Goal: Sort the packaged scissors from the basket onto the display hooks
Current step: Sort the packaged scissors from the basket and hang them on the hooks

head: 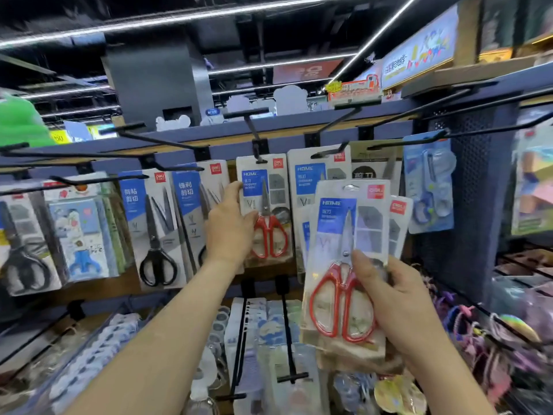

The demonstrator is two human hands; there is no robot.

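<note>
1. Gripping a stack of clear-plastic packs of red-handled scissors by its lower right side, the right hand presses its thumb on the front and curls its fingers behind. The stack is upright in front of the rack and is on no hook.
2. The left hand is closed round the left edge of a hanging pack of red-handled scissors. This pack hangs from a black metal hook.
3. Just right of that pack hangs another blue-labelled "HOME" pack, partly hidden by the held stack.
4. Further left hang tall packs of black-handled scissors. Further right hangs a pale blue pack of small blue-handled scissors.
5. All the hooks are fixed to a dark blue display rack with a perforated side panel. Its lower hooks carry blurred blue-and-white stationery packs.
6. Overhead is a dark ceiling crossed by long white light strips.
7. A lit blue-and-white sign stands above the rack at upper right, and a blurred green object shows at upper left.
</note>
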